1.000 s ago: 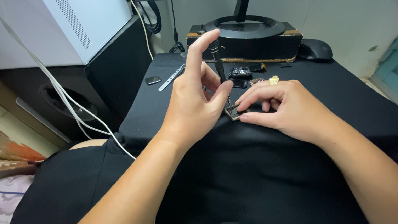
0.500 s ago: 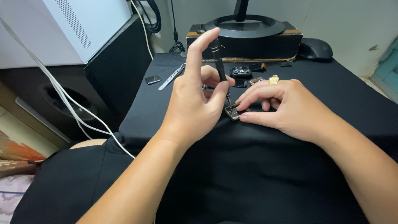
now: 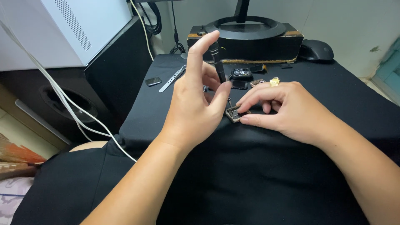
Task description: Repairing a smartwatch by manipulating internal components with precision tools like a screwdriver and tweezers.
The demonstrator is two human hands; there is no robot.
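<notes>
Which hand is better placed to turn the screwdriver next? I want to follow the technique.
Probably the left hand: it already grips the upright black screwdriver, index finger on its cap, tip down on the small square part. The right hand is busy pinning that part to the black cloth.

Looks like a small repair bench: black cloth-covered table (image 3: 333, 96) with tiny metal parts (image 3: 166, 81) near its far edge, white computer case (image 3: 75, 29), cables (image 3: 62, 100), black mouse (image 3: 316, 51).
</notes>
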